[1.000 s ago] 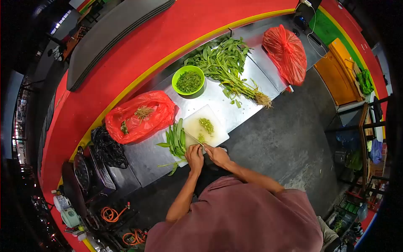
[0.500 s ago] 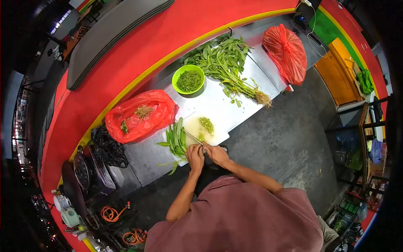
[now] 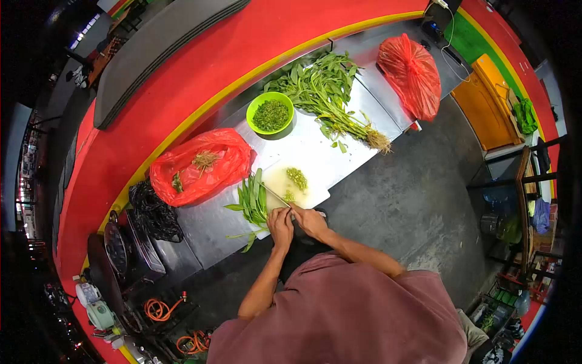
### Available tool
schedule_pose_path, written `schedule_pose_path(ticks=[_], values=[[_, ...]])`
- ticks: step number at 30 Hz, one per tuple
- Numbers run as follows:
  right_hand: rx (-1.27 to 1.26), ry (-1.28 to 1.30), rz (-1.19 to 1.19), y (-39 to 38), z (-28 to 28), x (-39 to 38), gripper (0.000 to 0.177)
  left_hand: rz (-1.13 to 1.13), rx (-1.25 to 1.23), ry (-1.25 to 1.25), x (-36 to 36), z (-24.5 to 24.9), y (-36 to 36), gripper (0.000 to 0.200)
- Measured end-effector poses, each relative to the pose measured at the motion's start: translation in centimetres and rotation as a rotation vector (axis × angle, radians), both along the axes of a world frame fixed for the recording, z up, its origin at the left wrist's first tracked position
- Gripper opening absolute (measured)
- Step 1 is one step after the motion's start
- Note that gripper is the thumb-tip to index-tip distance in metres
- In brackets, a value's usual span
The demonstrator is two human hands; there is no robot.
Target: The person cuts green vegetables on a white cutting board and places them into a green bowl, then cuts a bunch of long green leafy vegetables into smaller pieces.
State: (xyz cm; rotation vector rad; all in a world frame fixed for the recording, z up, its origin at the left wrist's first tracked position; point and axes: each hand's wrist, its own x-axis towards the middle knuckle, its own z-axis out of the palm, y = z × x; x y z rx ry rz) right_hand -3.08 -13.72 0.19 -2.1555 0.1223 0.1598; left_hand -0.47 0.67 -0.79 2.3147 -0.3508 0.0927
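Note:
My right hand (image 3: 311, 222) is closed round the handle of a knife (image 3: 277, 196), whose blade points up and left over a pale cutting board (image 3: 318, 195). Beside it, my left hand (image 3: 280, 224) is closed on the stem end of leafy greens (image 3: 253, 199), whose leaves spread over the board's left side. A pile of chopped green pieces (image 3: 296, 178) lies on the board, with a smaller heap near the blade. Beyond the board stands a lime green bowl (image 3: 270, 113) of chopped greens.
An open red bag (image 3: 202, 168) holding root scraps sits left, beside a black bag (image 3: 154, 212). A rooted bunch of greens (image 3: 327, 91) lies at the metal table's back. Further right is a tied red bag (image 3: 410, 77). A pan (image 3: 116, 246) stands far left.
The whole view has shifted very slightly. Both hands stay together at the board's near edge, with the knife and greens in nearly the same place.

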Motion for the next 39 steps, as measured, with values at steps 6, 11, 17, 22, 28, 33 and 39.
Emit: schedule_pose_path(ticks=[6, 11, 17, 22, 28, 33, 39], values=[[0.061, 0.018, 0.01, -0.6, 1.5, -0.8, 0.042, 0.013, -0.016, -0.051, 0.4, -0.6, 0.2, 0.018], [0.02, 0.042, 0.028, -0.4, 1.7, -0.2, 0.043, 0.0, -0.027, 0.008, 0.2, 0.1, 0.1, 0.019], [0.029, 0.01, 0.002, -0.3, 1.7, -0.6, 0.043, 0.001, -0.025, -0.034, 0.1, -0.2, 0.3, 0.018], [0.002, 0.082, 0.035, -0.6, 1.2, -0.7, 0.043, 0.02, -0.042, -0.014, 0.0, -0.4, 0.1, 0.018], [-0.002, 0.002, -0.008, 0.2, 1.3, -0.2, 0.043, 0.01, -0.018, -0.073, 0.2, -0.2, 0.1, 0.015], [0.022, 0.08, 0.013, -0.7, 1.9, -1.1, 0.043, 0.024, -0.032, -0.032, 0.3, -0.3, 0.1, 0.016], [0.026, 0.072, -0.022, 0.1, 2.5, -0.2, 0.039, -0.012, -0.061, -0.084, 0.1, -0.3, 0.3, 0.015]])
